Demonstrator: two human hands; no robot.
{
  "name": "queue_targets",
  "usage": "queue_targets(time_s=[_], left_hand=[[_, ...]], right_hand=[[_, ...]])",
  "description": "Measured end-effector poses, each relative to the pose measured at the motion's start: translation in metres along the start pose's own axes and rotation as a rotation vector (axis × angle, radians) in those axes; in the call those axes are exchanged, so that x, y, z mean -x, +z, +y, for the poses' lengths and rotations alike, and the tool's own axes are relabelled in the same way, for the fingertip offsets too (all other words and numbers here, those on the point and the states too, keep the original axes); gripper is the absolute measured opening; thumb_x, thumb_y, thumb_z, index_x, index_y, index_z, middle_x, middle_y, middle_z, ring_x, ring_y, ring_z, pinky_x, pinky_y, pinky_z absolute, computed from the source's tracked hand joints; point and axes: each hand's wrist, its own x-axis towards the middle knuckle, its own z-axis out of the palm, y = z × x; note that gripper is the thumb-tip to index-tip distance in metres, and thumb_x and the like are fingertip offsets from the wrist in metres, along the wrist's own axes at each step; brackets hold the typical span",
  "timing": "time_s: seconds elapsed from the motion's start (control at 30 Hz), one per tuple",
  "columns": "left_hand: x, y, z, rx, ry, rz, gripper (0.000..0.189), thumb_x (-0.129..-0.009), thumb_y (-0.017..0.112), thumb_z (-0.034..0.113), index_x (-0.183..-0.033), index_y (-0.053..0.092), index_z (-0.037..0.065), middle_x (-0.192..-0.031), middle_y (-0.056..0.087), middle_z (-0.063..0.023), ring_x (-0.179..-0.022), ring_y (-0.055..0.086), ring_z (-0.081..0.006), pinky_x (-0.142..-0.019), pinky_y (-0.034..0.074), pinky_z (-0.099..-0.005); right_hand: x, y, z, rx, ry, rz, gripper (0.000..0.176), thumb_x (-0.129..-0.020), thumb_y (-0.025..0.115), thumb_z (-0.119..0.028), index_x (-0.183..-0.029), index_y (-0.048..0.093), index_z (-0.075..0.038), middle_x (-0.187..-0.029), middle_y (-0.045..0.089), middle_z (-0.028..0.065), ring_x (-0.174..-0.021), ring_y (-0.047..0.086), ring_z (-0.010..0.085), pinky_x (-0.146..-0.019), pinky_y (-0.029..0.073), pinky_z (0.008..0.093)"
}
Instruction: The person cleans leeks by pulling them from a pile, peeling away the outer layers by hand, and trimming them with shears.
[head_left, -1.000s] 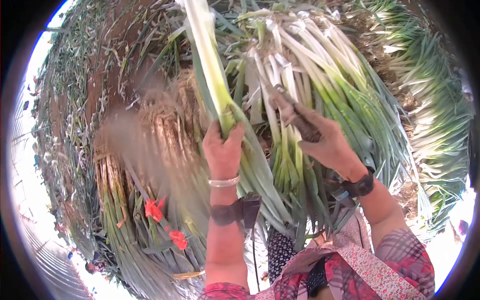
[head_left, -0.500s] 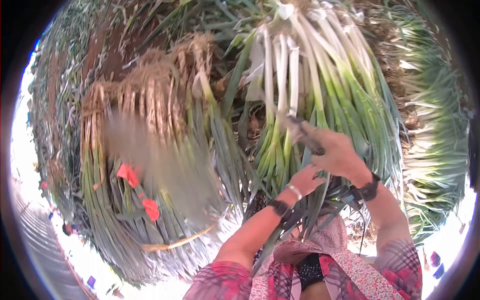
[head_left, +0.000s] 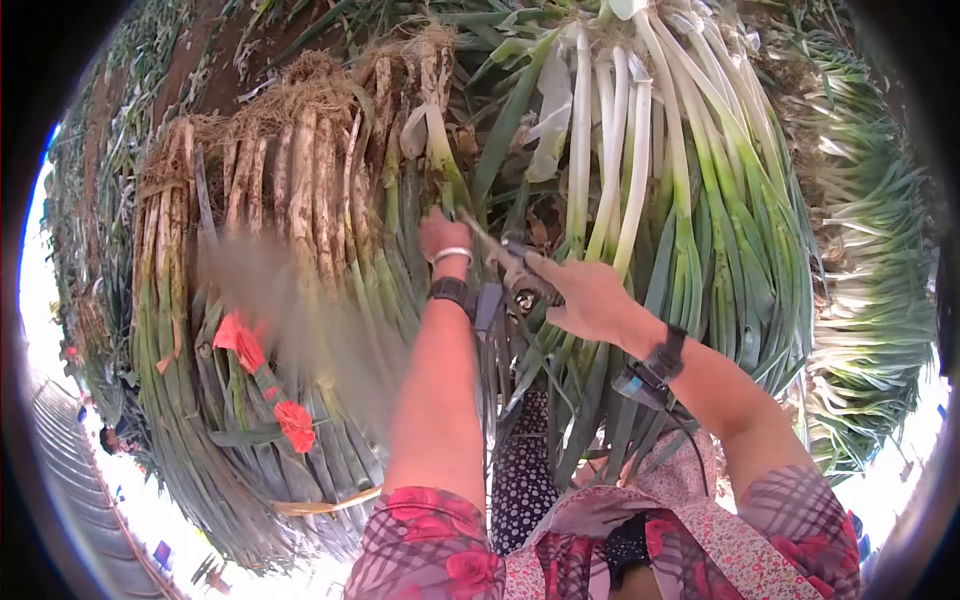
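Observation:
My left hand [head_left: 443,235] is closed around the green stalk of a large green onion [head_left: 437,150], at the right edge of the unpeeled bundle [head_left: 300,180] with brown, dirty roots. In my right hand [head_left: 595,305] is a dirt-covered hand tool [head_left: 522,270] with a dark handle. Its narrow end points up and left, close to my left hand; its exact kind I cannot make out. Right of it lie peeled green onions [head_left: 640,150] with clean white stems, just above my right hand. A red ribbon [head_left: 240,340] rests on the unpeeled bundle.
A long row of green onions [head_left: 850,260] runs down the far right. More leaves and stalks [head_left: 95,260] cover the ground at left. A cable [head_left: 690,430] hangs near my right wrist. A pale smear on the lens blurs part of the left bundle.
My left hand has moved up and left from beside my right hand to a stalk in the unpeeled bundle. My right hand has shifted left with the tool.

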Motion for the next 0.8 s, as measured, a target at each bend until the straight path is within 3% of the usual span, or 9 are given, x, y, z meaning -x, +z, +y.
queue_targets(time_s=[0.03,0.1,0.17,0.23,0.3,0.4,0.53,0.63,0.8], left_hand=[[-0.001,0.0,-0.001,0.006,-0.002,-0.006,0.047,-0.074,0.068,0.026,-0.112,0.058,0.0,-0.109,0.059,-0.0235,-0.102,0.056,-0.0386,-0.085,0.046,-0.0468],[-0.004,-0.001,-0.006,0.27,-0.025,-0.24,0.054,-0.065,0.072,0.02,-0.11,0.058,-0.007,-0.102,0.063,-0.0258,-0.093,0.062,-0.0382,-0.081,0.049,-0.0433],[0.001,0.008,-0.01,0.294,-0.031,-0.225,0.061,-0.06,0.074,0.024,-0.11,0.058,-0.008,-0.108,0.061,-0.0258,-0.098,0.061,-0.036,-0.084,0.048,-0.0407],[0.013,0.008,-0.008,0.216,0.015,-0.181,0.062,-0.061,0.074,0.025,-0.11,0.057,-0.008,-0.108,0.061,-0.0256,-0.101,0.06,-0.0372,-0.086,0.047,-0.0403],[0.012,0.009,-0.008,0.136,-0.003,-0.237,0.059,-0.066,0.072,0.032,-0.113,0.057,-0.001,-0.113,0.059,-0.0244,-0.107,0.056,-0.0382,-0.09,0.045,-0.0443],[0.014,0.011,-0.005,0.16,-0.011,-0.187,0.051,-0.075,0.066,0.034,-0.115,0.056,0.004,-0.114,0.059,-0.0212,-0.107,0.056,-0.0379,-0.088,0.044,-0.0484],[0.021,0.009,-0.001,0.145,0.007,-0.135,0.051,-0.073,0.065,0.033,-0.113,0.058,0.002,-0.109,0.061,-0.0224,-0.104,0.057,-0.0397,-0.087,0.044,-0.0467],[0.021,0.013,0.003,-0.074,0.059,-0.225,0.049,-0.07,0.065,0.034,-0.111,0.06,0.008,-0.107,0.063,-0.0189,-0.101,0.058,-0.0378,-0.085,0.046,-0.0458],[0.025,0.007,0.008,0.031,-0.041,-0.231,0.043,-0.07,0.066,0.038,-0.102,0.064,0.009,-0.106,0.063,-0.0178,-0.101,0.06,-0.0327,-0.087,0.045,-0.0452]], right_hand=[[-0.003,0.004,0.004,0.006,0.005,-0.005,0.068,-0.07,0.063,-0.022,-0.134,0.04,-0.014,-0.084,0.06,0.0165,-0.077,0.06,0.0343,-0.065,0.046,0.0447],[-0.01,0.008,0.013,-0.025,0.081,0.251,0.067,-0.069,0.064,-0.024,-0.132,0.042,-0.013,-0.082,0.059,0.0165,-0.076,0.06,0.035,-0.064,0.047,0.0448],[0.004,0.008,0.007,-0.061,0.094,0.235,0.066,-0.07,0.064,-0.023,-0.132,0.043,-0.013,-0.082,0.059,0.016,-0.076,0.06,0.035,-0.065,0.047,0.0444],[0.024,0.012,-0.004,-0.013,0.079,0.054,0.067,-0.07,0.063,-0.021,-0.134,0.041,-0.014,-0.081,0.059,0.0151,-0.076,0.06,0.0344,-0.066,0.047,0.0437],[0.024,0.014,-0.003,0.009,0.082,0.069,0.068,-0.071,0.062,-0.02,-0.135,0.04,-0.015,-0.081,0.059,0.0146,-0.076,0.06,0.0339,-0.067,0.047,0.0437],[-0.003,0.01,0.004,-0.057,0.186,0.205,0.072,-0.067,0.062,-0.016,-0.135,0.042,-0.015,-0.087,0.059,0.0152,-0.082,0.058,0.035,-0.071,0.046,0.0424],[-0.034,-0.002,0.012,-0.026,0.114,0.252,0.07,-0.067,0.062,-0.016,-0.134,0.043,-0.013,-0.086,0.06,0.0162,-0.081,0.059,0.0358,-0.071,0.046,0.0435],[-0.069,-0.021,0.026,0.075,0.105,0.259,0.069,-0.069,0.064,-0.018,-0.134,0.042,-0.014,-0.084,0.059,0.0166,-0.08,0.059,0.0369,-0.07,0.046,0.0456],[-0.062,-0.044,0.022,-0.009,0.156,0.524,0.066,-0.07,0.061,-0.019,-0.133,0.042,-0.013,-0.082,0.058,0.0173,-0.074,0.058,0.0387,-0.067,0.046,0.0462]])
